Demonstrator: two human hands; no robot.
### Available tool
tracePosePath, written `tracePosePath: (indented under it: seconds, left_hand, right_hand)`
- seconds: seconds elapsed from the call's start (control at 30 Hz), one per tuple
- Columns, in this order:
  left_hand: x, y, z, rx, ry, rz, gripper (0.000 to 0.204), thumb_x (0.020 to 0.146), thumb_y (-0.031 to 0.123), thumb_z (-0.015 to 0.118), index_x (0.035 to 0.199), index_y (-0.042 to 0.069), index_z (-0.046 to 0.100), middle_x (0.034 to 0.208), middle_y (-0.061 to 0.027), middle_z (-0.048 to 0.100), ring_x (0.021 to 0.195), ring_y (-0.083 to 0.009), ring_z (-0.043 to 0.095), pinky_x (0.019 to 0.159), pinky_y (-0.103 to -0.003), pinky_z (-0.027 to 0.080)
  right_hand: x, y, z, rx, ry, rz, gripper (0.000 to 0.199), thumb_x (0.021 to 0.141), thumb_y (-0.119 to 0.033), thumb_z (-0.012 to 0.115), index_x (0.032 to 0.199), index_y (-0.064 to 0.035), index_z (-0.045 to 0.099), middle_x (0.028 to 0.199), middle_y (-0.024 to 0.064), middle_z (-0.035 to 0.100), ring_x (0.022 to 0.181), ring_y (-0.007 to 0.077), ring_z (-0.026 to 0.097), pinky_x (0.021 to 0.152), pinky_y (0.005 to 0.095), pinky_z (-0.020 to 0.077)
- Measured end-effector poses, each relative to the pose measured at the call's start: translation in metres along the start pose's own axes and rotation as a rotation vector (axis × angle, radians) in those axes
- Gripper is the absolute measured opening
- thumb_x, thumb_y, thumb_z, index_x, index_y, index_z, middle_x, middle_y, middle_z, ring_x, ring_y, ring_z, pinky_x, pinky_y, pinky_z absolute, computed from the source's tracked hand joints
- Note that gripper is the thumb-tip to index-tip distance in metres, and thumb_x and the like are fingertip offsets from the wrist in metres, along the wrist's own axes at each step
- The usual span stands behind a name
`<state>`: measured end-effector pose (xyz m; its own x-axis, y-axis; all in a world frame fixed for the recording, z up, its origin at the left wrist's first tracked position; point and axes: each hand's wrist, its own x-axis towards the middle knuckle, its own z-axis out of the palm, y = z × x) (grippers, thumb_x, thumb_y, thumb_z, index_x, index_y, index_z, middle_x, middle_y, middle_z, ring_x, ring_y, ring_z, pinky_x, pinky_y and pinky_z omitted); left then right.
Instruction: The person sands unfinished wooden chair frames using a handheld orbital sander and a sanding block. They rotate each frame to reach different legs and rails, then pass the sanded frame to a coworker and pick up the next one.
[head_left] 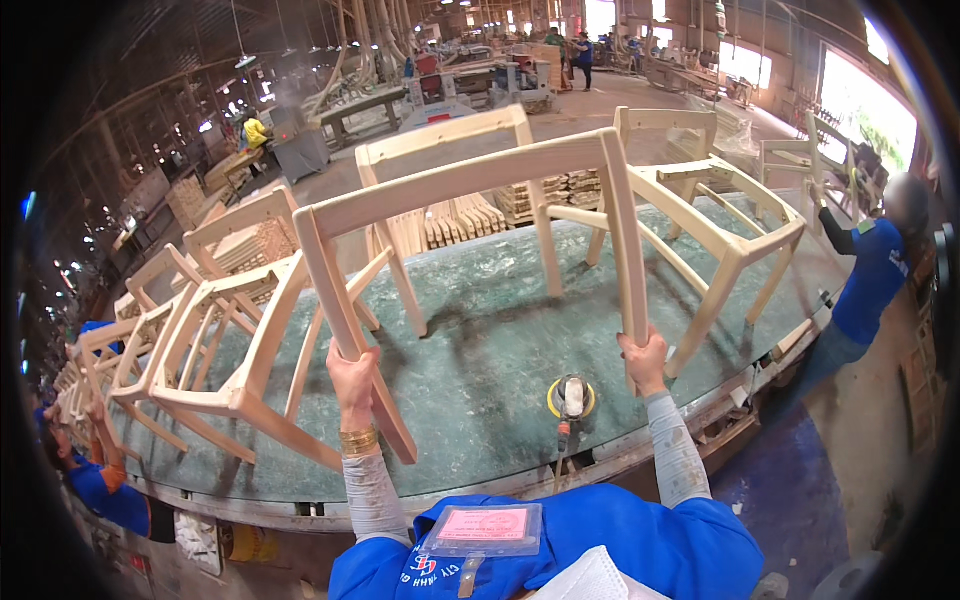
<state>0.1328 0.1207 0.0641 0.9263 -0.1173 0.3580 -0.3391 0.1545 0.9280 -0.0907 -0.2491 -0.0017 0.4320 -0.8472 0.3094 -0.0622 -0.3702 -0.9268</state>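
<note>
A pale, unfinished wooden chair frame [460, 185] stands tilted before me over the green-topped table. My left hand [353, 378] is closed around its left post, and the post's end sticks out below my fist. Around the lower part of its right post, my right hand [643, 358] is closed too. Behind it rises a second U-shaped wooden frame [440, 132]; I cannot tell whether the two are joined. Between my hands, nearer my right, a round sander [572, 397] with a yellow rim rests on the table, its hose running toward me.
Several wooden chair frames [235, 385] line the table [480, 400] on the left, and another chair frame [735, 240] stands at right. Stacked wooden parts [465, 222] lie beyond. Co-workers in blue stand at the left [110, 490] and right [870, 270] ends.
</note>
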Motion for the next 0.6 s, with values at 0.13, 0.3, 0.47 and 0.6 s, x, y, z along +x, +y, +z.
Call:
tracePosePath:
  seconds: [0.13, 0.3, 0.47, 0.6]
  left_hand:
    - [0.005, 0.020, 0.005, -0.006, -0.043, -0.020, 0.038, 0.072, 0.003, 0.070, 0.104, 0.000, 0.050, 0.081, -0.0026, 0.054, 0.065, -0.0111, 0.055, 0.058, -0.025, 0.049]
    - [0.017, 0.022, 0.036, -0.220, -0.218, -0.067, 0.034, 0.084, 0.020, 0.065, 0.105, 0.006, 0.041, 0.071, -0.0079, 0.055, 0.053, -0.0142, 0.056, 0.048, -0.027, 0.050]
    - [0.040, 0.016, 0.030, -0.235, -0.165, -0.063, 0.031, 0.090, 0.033, 0.057, 0.101, 0.009, 0.041, 0.069, -0.0066, 0.053, 0.050, -0.0137, 0.053, 0.042, -0.025, 0.046]
    - [0.063, 0.018, 0.043, -0.228, -0.178, -0.064, 0.036, 0.090, 0.042, 0.054, 0.101, 0.009, 0.042, 0.070, -0.0071, 0.053, 0.050, -0.0141, 0.053, 0.043, -0.026, 0.046]
  right_hand:
    - [0.043, 0.002, 0.017, 0.009, -0.072, -0.048, 0.031, 0.067, -0.022, 0.070, 0.083, 0.0029, 0.063, 0.067, 0.0126, 0.063, 0.063, 0.0179, 0.062, 0.058, 0.0321, 0.0479]
    - [0.089, -0.010, 0.018, -0.277, 0.081, -0.225, 0.042, 0.067, -0.021, 0.071, 0.102, -0.0021, 0.059, 0.102, 0.0175, 0.059, 0.094, 0.0259, 0.059, 0.077, 0.0364, 0.0467]
    - [0.037, -0.017, 0.050, -0.410, 0.189, -0.782, 0.049, 0.070, -0.015, 0.066, 0.116, -0.0091, 0.053, 0.129, 0.0176, 0.040, 0.121, 0.0358, 0.037, 0.099, 0.0461, 0.0327]
    - [-0.045, 0.048, 0.061, -0.546, -0.170, -0.504, 0.058, 0.070, -0.017, 0.069, 0.124, -0.0104, 0.047, 0.133, 0.0213, 0.034, 0.122, 0.0390, 0.035, 0.101, 0.0470, 0.0298]
